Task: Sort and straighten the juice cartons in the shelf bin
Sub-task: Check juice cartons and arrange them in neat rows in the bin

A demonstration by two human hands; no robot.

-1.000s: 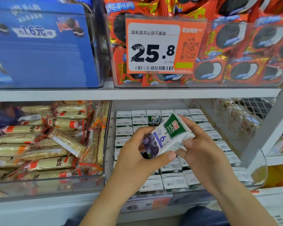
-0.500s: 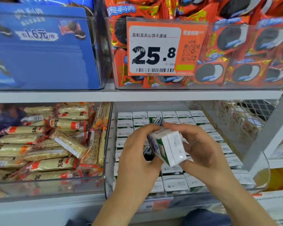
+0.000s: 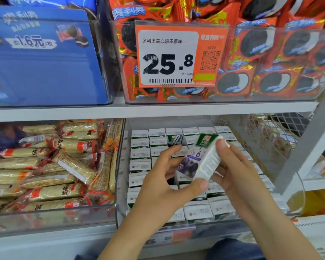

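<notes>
While the packed rows stand tops-up in the clear shelf bin [image 3: 120, 184], one juice carton [image 3: 201, 158] is held above them, tilted, printed face toward the viewer, probably to check orientation before slotting it into the dark gap below. Left hand [image 3: 163, 186]: thumb pressing the carton's near corner, fingers curved behind. Right hand [image 3: 238, 171]: grasping its right side, thumb on top.

An orange price tag [image 3: 182, 55] reading 25.8 hangs before red cookie packs [image 3: 261, 59]. A blue box [image 3: 45, 68] sits left. Below it lie wrapped sesame bars [image 3: 45, 166].
</notes>
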